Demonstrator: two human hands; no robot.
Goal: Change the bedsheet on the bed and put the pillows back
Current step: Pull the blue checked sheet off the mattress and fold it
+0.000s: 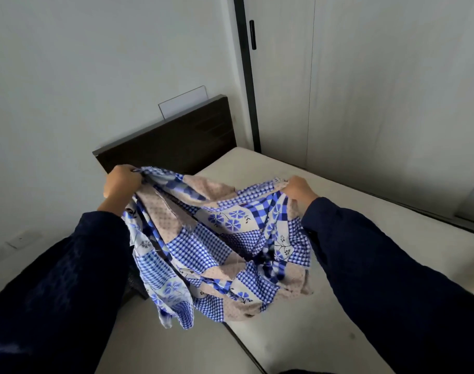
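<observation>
Both hands pinch the blue patchwork bedsheet [217, 238] by its top edge: the left hand [121, 182] near the headboard [173, 133], the right hand [298, 188] over the bare mattress [365, 265]. The sheet hangs bunched between them, its lower part near the mattress side edge. If the folds stay tangled, I think it may land twisted or slide off onto the floor.

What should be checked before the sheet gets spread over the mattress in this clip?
1. Left hand grips the sheet at its edge: ok.
2. Right hand grips the sheet at its edge: ok.
3. Mattress bare, no old sheet on it: ok.
4. Sheet opened out flat: not ok, it hangs bunched between the hands.
5. Sheet's long side lined up with the mattress: cannot tell.
</observation>
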